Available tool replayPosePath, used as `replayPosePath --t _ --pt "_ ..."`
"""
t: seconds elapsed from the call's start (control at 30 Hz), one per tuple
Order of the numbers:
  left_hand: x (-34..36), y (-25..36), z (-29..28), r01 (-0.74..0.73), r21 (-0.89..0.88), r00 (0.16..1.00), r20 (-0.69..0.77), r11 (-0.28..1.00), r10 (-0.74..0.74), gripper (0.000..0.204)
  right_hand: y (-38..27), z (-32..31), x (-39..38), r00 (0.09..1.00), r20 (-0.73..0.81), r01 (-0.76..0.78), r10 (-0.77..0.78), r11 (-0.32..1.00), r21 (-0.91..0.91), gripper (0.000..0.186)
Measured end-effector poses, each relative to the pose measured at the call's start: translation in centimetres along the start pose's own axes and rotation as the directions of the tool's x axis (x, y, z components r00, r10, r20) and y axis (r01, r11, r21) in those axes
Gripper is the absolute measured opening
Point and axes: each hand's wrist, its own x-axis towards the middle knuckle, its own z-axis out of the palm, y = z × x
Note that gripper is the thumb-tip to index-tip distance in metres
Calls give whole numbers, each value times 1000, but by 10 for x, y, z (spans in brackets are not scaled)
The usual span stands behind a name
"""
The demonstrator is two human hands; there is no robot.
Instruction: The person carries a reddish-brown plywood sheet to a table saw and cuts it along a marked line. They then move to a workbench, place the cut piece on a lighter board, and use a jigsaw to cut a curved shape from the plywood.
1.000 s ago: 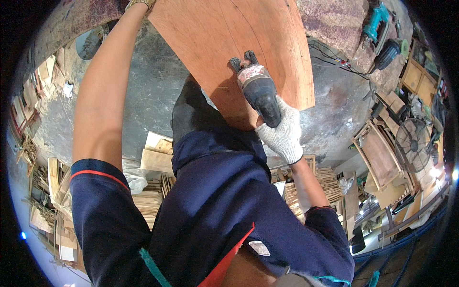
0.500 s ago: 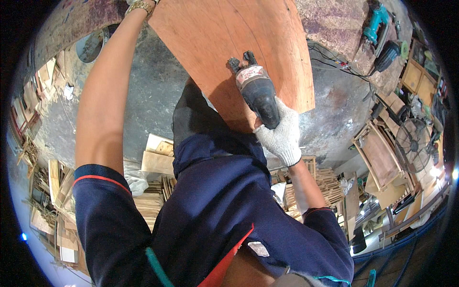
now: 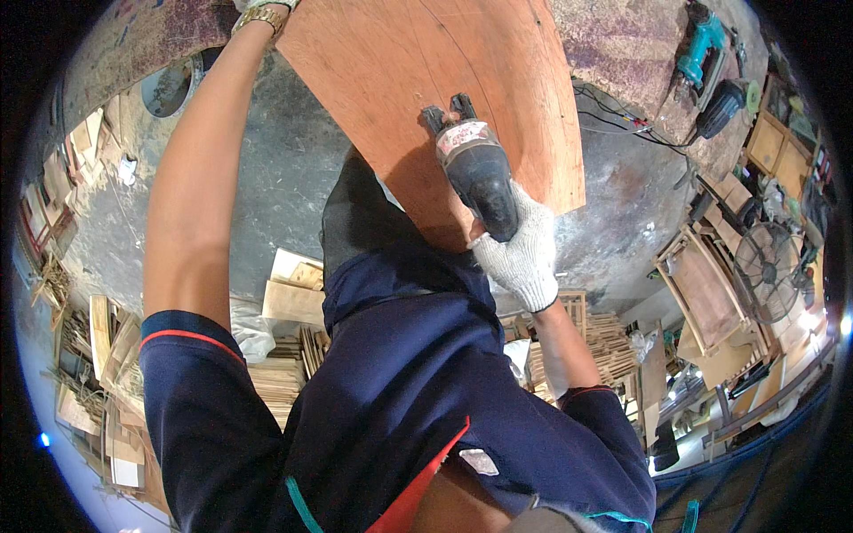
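Note:
A curved-edged sheet of reddish-brown plywood [image 3: 382,62] with dark lines drawn along it reaches from the top of the view down toward my waist. My right hand [image 3: 522,253], in a white knit glove, is wrapped round the rear of a black-bodied jigsaw [image 3: 484,178]. The tool sits on the plywood, its forked front pointing up along a drawn line; its blade is hidden. My left arm stretches to the sheet's upper left corner. Only a bit of the gloved left hand [image 3: 287,3] shows past a gold-coloured wristwatch, and its fingers are cut off by the upper edge.
On the worn bench [image 3: 613,40] at the right lie a teal power tool [image 3: 700,44] and a dark blue one [image 3: 721,108], with cables [image 3: 622,115] trailing near the plywood. A fan [image 3: 766,266] and wooden frames stand farther right. Stacked wood strips [image 3: 595,351] lie behind me.
Almost nothing differs. The jigsaw and my right hand have shifted very slightly left, and my left forearm has moved slightly right.

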Motion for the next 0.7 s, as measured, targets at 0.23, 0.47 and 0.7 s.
replayPosePath --t 0.23,0.47,0.7 --pt "0 -1 5 -16 -9 1000 -26 1000 16 81 -3 1 2 1000 -12 -5 6 1000 17 58" --pt "-2 0 -4 -27 -24 999 -21 999 26 81 -8 1 8 999 -24 29 -28 999 37 53" --pt "-2 -2 0 -50 -19 997 -61 999 49 81 -13 1 11 999 -32 33 -32 999 23 52"
